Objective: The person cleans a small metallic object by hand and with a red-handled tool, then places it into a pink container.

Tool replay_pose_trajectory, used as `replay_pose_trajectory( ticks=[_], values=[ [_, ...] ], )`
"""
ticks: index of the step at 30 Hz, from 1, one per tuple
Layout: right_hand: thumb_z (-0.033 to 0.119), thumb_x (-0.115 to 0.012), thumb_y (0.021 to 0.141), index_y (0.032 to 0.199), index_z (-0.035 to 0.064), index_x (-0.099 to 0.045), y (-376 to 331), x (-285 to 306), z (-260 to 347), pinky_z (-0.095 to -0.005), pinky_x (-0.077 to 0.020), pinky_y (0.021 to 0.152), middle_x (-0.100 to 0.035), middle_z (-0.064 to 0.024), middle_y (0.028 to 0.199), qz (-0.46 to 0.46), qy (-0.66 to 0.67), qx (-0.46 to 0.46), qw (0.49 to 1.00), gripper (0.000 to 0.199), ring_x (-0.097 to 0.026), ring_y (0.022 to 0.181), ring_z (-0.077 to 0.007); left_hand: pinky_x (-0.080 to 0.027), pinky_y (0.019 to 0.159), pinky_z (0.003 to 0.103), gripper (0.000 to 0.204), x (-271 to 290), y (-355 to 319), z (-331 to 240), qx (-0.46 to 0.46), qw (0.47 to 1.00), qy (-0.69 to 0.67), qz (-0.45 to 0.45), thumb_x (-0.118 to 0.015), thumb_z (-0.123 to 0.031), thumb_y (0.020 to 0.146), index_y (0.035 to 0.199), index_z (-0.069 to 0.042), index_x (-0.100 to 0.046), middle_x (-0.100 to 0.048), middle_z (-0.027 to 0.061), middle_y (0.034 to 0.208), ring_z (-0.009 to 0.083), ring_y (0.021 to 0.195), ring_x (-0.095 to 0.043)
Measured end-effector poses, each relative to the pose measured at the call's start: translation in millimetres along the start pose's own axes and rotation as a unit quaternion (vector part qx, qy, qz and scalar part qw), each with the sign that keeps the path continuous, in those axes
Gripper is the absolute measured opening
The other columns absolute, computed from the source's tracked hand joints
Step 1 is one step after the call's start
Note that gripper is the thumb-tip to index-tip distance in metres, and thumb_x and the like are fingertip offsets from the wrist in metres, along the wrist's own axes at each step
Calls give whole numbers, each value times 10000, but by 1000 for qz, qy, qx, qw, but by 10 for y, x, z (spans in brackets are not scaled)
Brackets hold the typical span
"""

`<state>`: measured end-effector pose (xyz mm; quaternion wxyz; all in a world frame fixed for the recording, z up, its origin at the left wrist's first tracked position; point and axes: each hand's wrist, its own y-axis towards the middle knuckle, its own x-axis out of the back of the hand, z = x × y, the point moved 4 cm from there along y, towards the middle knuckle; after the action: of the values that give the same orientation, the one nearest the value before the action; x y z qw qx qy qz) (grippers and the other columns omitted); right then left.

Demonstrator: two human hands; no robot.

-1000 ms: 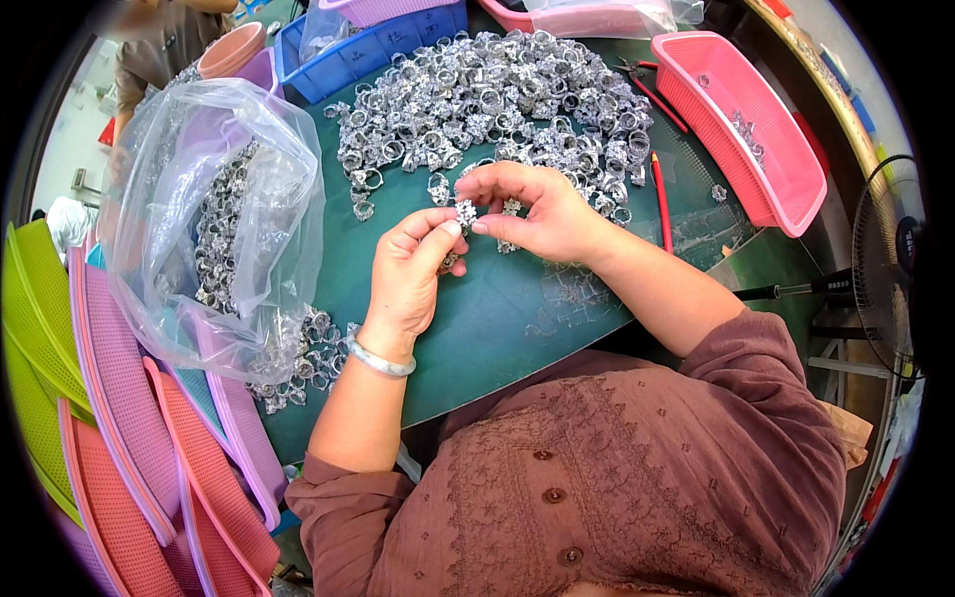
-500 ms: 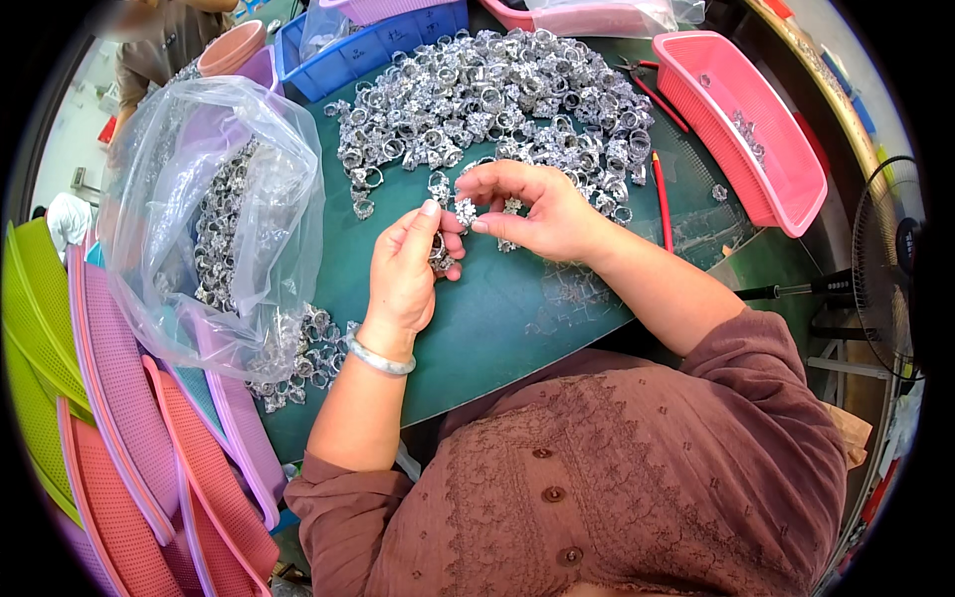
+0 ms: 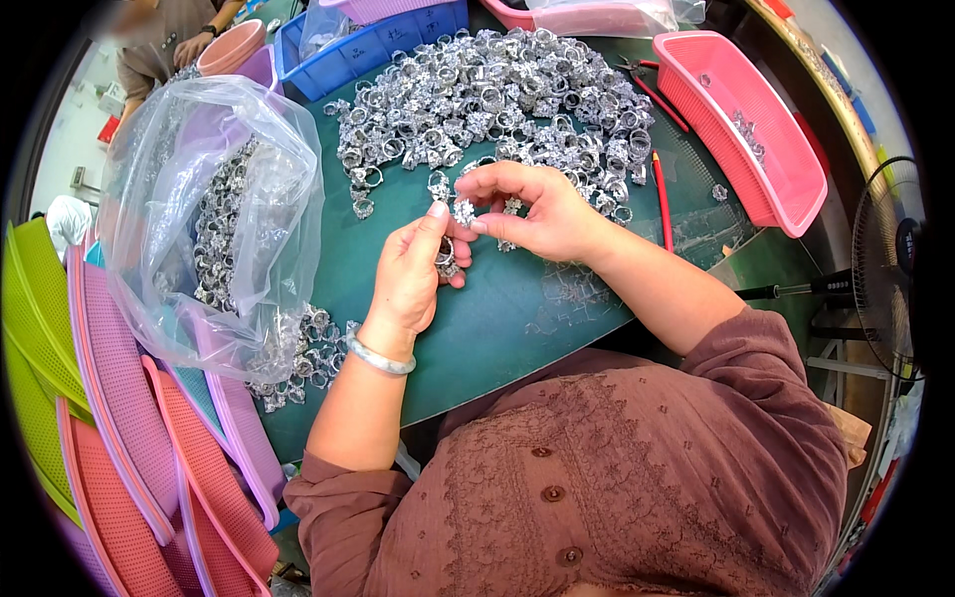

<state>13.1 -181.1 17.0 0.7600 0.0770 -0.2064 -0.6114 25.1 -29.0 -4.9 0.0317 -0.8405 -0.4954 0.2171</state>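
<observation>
Both hands meet over the green tabletop (image 3: 477,333), just in front of a big heap of silver rings (image 3: 497,99). Between my fingertips is one silver ring with a glittering clustered head (image 3: 464,212); my right hand (image 3: 547,214) pinches it with thumb and forefinger. My left hand (image 3: 403,274), a pale bangle on its wrist, is closed, its thumb up against that same ring. More silver rings (image 3: 446,261) sit in the curled fingers of my left hand. Another ring (image 3: 438,184) lies just beyond the fingertips, and a few (image 3: 510,224) show partly hidden behind my right hand.
A clear plastic bag of rings (image 3: 224,239) stands at the left, with loose rings (image 3: 313,358) by it. Stacked coloured baskets (image 3: 114,398) crowd the left edge. Red-handled pliers (image 3: 659,99), a red pen-like tool (image 3: 662,204), a pink basket (image 3: 786,169) and a fan (image 3: 890,269) are at right.
My left hand has shifted slightly right and turned a little, showing more of the rings in its fingers. At the far left, another person's hand has come into view.
</observation>
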Motion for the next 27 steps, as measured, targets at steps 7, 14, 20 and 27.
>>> replay_pose_trajectory(
  ticks=[7, 14, 20, 27],
  values=[
    [-57, -606, 723, 1135, 41, -529, 4, -22, 10, -251, -453, 733, -583, -62, 1054, 14, -17, 49, 999, 431, -556, 885, -130, -421, 520, 205, 178, 2, 11, 23, -25, 999, 18, 22, -581, -205, 850, 924, -44, -594, -568, -3, 734, 80, 639, -523],
    [-92, -542, 717, 1137, 35, -524, 17, 2, -3, -260, -470, 717, -586, -76, 1018, -15, 1, 34, 999, 439, -556, 881, -138, -396, 530, 177, 275, -62, -10, -61, -133, 989, 70, 4, -649, -58, 769, 1035, -43, -578, -517, -30, 767, 41, 650, -460],
    [-73, -513, 768, 1121, 30, -535, 28, 34, -31, -257, -463, 729, -600, -80, 975, -40, -4, 21, 999, 368, -568, 849, -138, -396, 692, 200, 288, -33, -18, -87, -195, 968, 155, -9, -649, -26, 752, 1031, -40, -577, -506, -33, 772, 55, 737, -467],
    [-18, -535, 805, 1080, 20, -533, 8, 110, -71, -219, -438, 730, -575, -40, 920, -67, 95, -26, 993, 278, -538, 839, -87, -396, 722, 207, 251, 116, -267, -824, -378, 888, 209, -161, -630, 6, 748, 992, -24, -580, -524, -16, 825, 70, 774, -474]
  ],
)
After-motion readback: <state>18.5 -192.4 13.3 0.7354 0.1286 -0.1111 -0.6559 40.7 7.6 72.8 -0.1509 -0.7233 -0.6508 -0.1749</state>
